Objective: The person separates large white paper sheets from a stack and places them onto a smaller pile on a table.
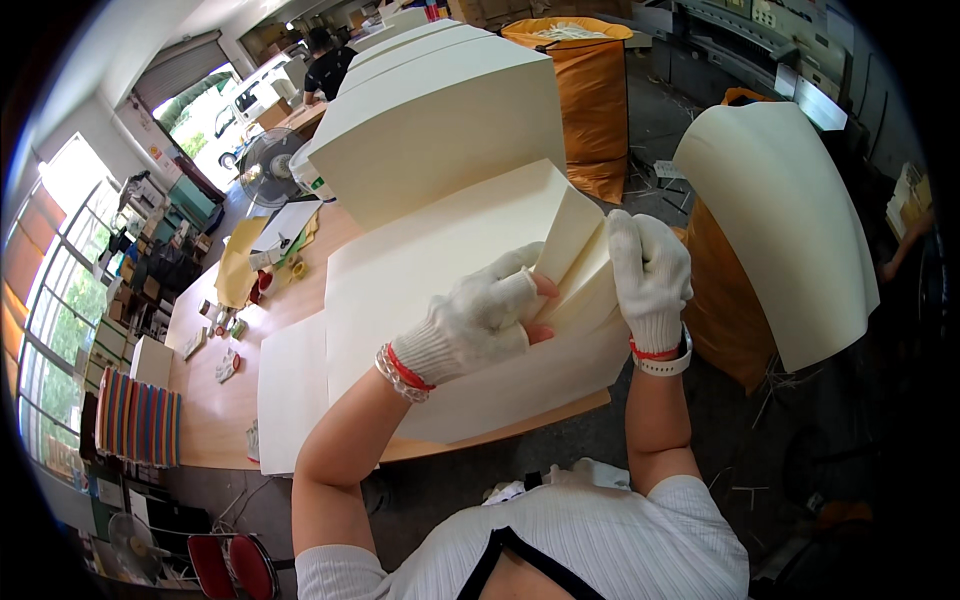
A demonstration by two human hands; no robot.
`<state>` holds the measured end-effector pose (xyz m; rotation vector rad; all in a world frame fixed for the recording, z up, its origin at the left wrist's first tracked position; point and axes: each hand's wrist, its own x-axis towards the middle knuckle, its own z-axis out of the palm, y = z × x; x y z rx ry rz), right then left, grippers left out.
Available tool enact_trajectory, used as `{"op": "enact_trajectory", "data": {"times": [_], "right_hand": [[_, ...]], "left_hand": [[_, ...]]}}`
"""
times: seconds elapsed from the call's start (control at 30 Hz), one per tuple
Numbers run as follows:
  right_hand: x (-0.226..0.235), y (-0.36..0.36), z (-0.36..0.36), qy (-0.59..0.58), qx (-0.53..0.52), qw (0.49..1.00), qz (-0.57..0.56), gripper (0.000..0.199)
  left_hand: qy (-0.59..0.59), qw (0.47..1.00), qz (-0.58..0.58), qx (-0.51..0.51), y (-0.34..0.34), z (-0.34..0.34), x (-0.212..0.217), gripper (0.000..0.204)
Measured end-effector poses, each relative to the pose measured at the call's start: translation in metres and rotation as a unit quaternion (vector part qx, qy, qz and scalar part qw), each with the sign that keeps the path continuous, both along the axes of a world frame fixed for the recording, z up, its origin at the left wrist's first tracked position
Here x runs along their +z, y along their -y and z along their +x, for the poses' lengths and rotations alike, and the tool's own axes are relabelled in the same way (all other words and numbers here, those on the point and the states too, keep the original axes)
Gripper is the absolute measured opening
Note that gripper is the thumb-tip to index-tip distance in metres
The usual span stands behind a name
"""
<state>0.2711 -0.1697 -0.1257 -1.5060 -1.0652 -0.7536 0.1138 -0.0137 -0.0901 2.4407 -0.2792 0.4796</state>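
Note:
Large cream paper sheets (430,240) lie stacked on the table in front of me, their right-hand corner lifted and curled between my hands. My left hand (480,310), in a white knit glove with bare fingertips, is closed on the curled edge. My right hand (648,268), also gloved, pinches the raised sheets at their right side, its fingertips folded in. Some of the sheets droop toward the table's front edge. How many sheets each hand holds is hidden by the gloves and the curl.
A tall stack of cream paper (440,130) stands directly behind. Orange sacks (595,120) flank it on the right; a big bent sheet (785,230) hangs over another. Tape rolls, a spare glove (228,366) and colourful stacked boards (138,418) occupy the left. A person (327,68) works far back.

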Motion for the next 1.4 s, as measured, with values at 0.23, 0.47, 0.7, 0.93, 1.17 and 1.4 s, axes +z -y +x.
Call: {"op": "enact_trajectory", "data": {"times": [0.23,0.47,0.7,0.93,1.17,1.4], "right_hand": [[0.001,0.005,-0.004,-0.078,0.035,0.996,-0.008,0.018],[0.000,0.004,-0.002,0.015,-0.009,1.000,-0.014,0.007],[-0.007,0.002,0.001,-0.005,-0.017,1.000,0.007,0.004],[0.000,0.004,-0.005,-0.074,0.027,0.997,0.000,0.004],[-0.005,0.001,0.001,0.071,-0.038,0.997,-0.005,0.015],[-0.008,0.003,0.000,-0.025,0.004,1.000,0.002,0.009]], "left_hand": [[0.025,0.997,0.075,-0.013,-0.006,0.002,-0.001,0.040],[-0.030,0.999,0.042,-0.013,-0.003,0.000,0.003,0.025],[0.003,1.000,-0.002,-0.013,-0.004,0.003,-0.003,0.030],[-0.009,0.998,0.065,-0.020,-0.002,0.003,0.004,0.029],[0.011,0.999,0.047,0.010,0.001,0.002,-0.001,0.030],[0.062,0.996,0.071,0.006,0.002,0.004,0.000,0.032]]}}
